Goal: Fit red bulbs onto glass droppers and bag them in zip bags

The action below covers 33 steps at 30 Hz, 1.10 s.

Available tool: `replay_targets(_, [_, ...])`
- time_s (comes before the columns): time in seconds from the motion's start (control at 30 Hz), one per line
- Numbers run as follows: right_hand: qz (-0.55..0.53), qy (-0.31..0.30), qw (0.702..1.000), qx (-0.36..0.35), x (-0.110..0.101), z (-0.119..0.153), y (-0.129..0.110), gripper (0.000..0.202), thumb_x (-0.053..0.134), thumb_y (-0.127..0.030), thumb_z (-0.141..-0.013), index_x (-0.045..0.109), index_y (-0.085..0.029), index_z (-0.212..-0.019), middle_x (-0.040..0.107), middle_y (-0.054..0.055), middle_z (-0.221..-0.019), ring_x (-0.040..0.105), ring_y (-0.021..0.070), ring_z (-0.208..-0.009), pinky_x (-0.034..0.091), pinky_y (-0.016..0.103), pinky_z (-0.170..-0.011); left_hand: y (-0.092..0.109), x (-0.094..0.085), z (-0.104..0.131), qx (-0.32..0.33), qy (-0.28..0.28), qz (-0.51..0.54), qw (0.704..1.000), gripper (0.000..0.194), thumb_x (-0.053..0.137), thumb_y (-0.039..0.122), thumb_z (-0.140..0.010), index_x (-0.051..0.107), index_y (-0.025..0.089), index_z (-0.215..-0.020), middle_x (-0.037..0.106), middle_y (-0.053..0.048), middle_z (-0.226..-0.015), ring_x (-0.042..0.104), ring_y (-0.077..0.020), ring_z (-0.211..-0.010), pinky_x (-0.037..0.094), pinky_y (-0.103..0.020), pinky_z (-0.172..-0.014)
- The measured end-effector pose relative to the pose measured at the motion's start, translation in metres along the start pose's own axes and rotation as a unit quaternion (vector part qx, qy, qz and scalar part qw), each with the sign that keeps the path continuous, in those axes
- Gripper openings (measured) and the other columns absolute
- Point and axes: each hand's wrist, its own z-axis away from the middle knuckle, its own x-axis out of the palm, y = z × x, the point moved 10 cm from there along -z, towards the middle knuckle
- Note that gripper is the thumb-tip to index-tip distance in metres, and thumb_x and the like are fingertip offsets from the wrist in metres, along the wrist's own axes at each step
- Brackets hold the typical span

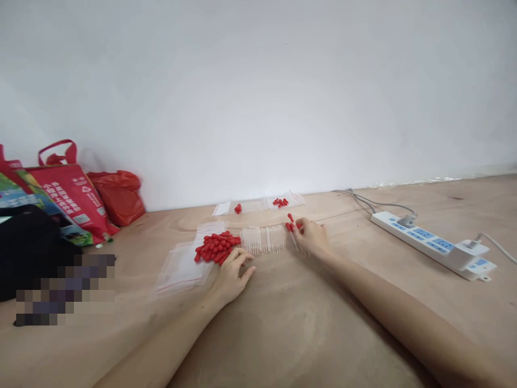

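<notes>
My left hand (233, 274) rests at the near edge of a pile of red rubber bulbs (216, 245), fingers bent and apart, with nothing visible between them. The pile lies on clear zip bags (181, 264). Right of it, thin clear dropper tubes (262, 240) lie side by side in a row. At the row's right end my right hand (310, 234) is closed, its fingertips pinching a dropper with a red bulb (290, 217) at its top. More red bulbs show beside these fingers, partly hidden by the hand.
Farther back lie bags with smaller groups of red bulbs (280, 202) and more clear tubes (252, 206). A white power strip (428, 242) with plugged-in cords is on the right. Red shopping bags (72, 196) and a black bag (34, 253) stand left. A white wall (283, 108) borders the table.
</notes>
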Motion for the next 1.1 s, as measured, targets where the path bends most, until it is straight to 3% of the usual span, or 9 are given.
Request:
replay_targets(0.3, [0.057, -0.024, 0.998, 0.028, 0.019, -0.004, 0.011, 0.027, 0.043, -0.037, -0.078, 0.052, -0.017, -0.093, 0.063, 0.006, -0.077, 0.056, 0.0225, -0.078, 0.026, 0.034, -0.074, 0.0, 0.003, -0.001, -0.013, -0.022, -0.008, 1.0, 0.008, 0.05, 0.016, -0.076, 0.058, 0.016, -0.074, 0.056, -0.003, -0.079, 0.055, -0.0166, -0.075, 0.044, -0.03, -0.07])
replay_targets(0.47, [0.065, -0.015, 0.998, -0.003, 0.017, -0.003, -0.003, 0.026, 0.042, -0.035, -0.078, 0.056, -0.018, -0.091, 0.063, 0.007, -0.081, 0.054, 0.0223, -0.082, 0.025, 0.034, -0.075, 0.0, 0.003, -0.001, -0.016, -0.023, -0.011, 1.0, 0.007, 0.051, 0.015, -0.075, 0.058, 0.016, -0.072, 0.057, -0.003, -0.079, 0.055, -0.0168, -0.076, 0.044, -0.03, -0.071])
replay_targets(0.6, [0.094, -0.054, 0.994, -0.01, 0.028, -0.006, -0.023, 0.023, 0.042, -0.03, -0.075, 0.062, -0.017, -0.078, 0.063, 0.01, -0.084, 0.05, 0.0255, -0.095, 0.023, 0.037, -0.079, -0.001, 0.004, -0.001, -0.014, -0.024, -0.011, 1.0, 0.007, 0.051, 0.015, -0.075, 0.058, 0.016, -0.072, 0.057, -0.004, -0.079, 0.055, -0.017, -0.076, 0.043, -0.03, -0.071])
replay_targets(0.83, [0.126, -0.129, 0.983, 0.047, 0.049, -0.015, -0.027, 0.024, 0.046, -0.027, -0.07, 0.063, -0.015, -0.082, 0.063, 0.013, -0.087, 0.055, 0.0254, -0.085, 0.023, 0.041, -0.079, 0.0, 0.006, -0.001, -0.018, -0.032, -0.011, 0.999, 0.008, 0.051, 0.015, -0.076, 0.057, 0.017, -0.072, 0.058, -0.004, -0.079, 0.054, -0.0175, -0.077, 0.043, -0.031, -0.072])
replay_targets(0.93, [0.123, -0.129, 0.983, 0.048, 0.05, -0.018, -0.028, 0.023, 0.047, -0.027, -0.07, 0.063, -0.015, -0.08, 0.063, 0.013, -0.086, 0.056, 0.0252, -0.084, 0.024, 0.041, -0.078, 0.001, 0.001, 0.001, -0.012, -0.005, -0.024, 1.0, 0.005, 0.053, 0.016, -0.074, 0.057, 0.017, -0.077, 0.057, -0.004, -0.082, 0.053, -0.0188, -0.08, 0.043, -0.033, -0.074])
replay_targets(1.1, [0.11, -0.109, 0.988, 0.024, 0.041, -0.013, -0.033, 0.025, 0.043, -0.029, -0.074, 0.063, -0.015, -0.076, 0.064, 0.012, -0.083, 0.056, 0.0238, -0.081, 0.024, 0.039, -0.077, -0.008, -0.022, -0.005, 0.004, 0.064, -0.1, 0.993, 0.009, 0.054, 0.018, -0.074, 0.058, 0.018, -0.082, 0.057, -0.004, -0.085, 0.05, -0.0214, -0.085, 0.041, -0.036, -0.078])
